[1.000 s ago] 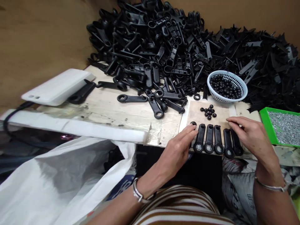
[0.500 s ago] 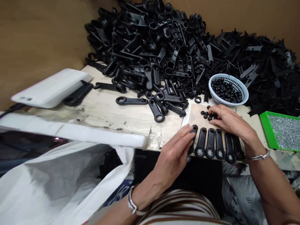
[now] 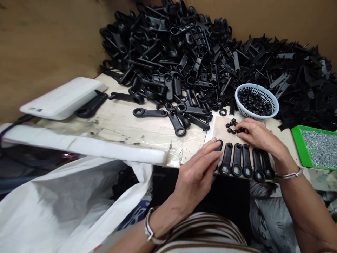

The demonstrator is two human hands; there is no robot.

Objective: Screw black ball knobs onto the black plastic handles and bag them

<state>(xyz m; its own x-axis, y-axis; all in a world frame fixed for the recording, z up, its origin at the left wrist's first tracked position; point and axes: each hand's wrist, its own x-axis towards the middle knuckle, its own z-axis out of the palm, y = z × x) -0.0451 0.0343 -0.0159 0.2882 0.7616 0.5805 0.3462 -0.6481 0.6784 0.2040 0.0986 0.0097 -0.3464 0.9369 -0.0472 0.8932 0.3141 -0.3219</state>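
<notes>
Hands at a row of black handles on the table edge.

Right hand (image 3: 259, 135), its grip curled and pressed together over the loose black beads (image 3: 232, 125); whether it pinches one I cannot tell. Left hand (image 3: 198, 173), fingers spread flat, touches the leftmost handle of the row of handles (image 3: 243, 160). Six handles lie side by side, touching, long axes running away from the person, ring ends toward the body at the table (image 3: 126, 123) edge, narrow ends toward the beads. Beyond: white basket (image 3: 272, 102) of beads, large pile of handles (image 3: 179, 52), green tray (image 3: 298, 142) at right, white device (image 3: 63, 96) at left.
</notes>
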